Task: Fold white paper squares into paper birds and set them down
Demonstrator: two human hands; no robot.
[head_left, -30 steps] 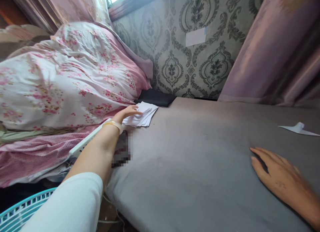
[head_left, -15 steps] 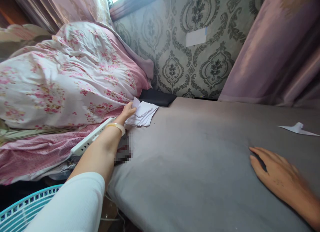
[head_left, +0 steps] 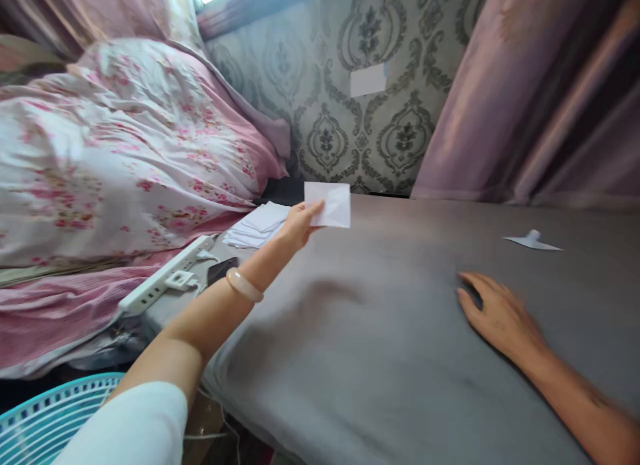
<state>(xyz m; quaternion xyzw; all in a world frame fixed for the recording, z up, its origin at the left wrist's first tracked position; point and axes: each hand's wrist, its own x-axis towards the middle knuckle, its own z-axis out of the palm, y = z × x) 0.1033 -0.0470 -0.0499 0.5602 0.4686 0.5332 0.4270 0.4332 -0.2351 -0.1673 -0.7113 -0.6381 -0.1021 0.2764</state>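
Observation:
Pinched between the thumb and fingers of my left hand [head_left: 299, 226] is a square white sheet of paper [head_left: 334, 206], held up above the grey-covered surface [head_left: 390, 331]. Just left of that hand lies a loose stack of white paper sheets [head_left: 250, 226], partly behind my wrist. My right hand [head_left: 497, 311] rests low over the grey cover on the right, thumb apart from the fingers, with nothing visible in it. Beyond it sits a small folded white paper piece [head_left: 534, 239] with a raised middle.
A white power strip [head_left: 165, 278] with plugs and a dark phone-like object [head_left: 221, 270] lie left of my forearm. A floral quilt [head_left: 165, 138] is heaped at left. Lower left stands a blue plastic basket [head_left: 60, 411]. Behind are patterned wallpaper and a pink curtain [head_left: 480, 118].
My left hand has moved right and up from the stack, carrying one white sheet with it. My right hand keeps its open pose over the cover; the whole view has shifted slightly.

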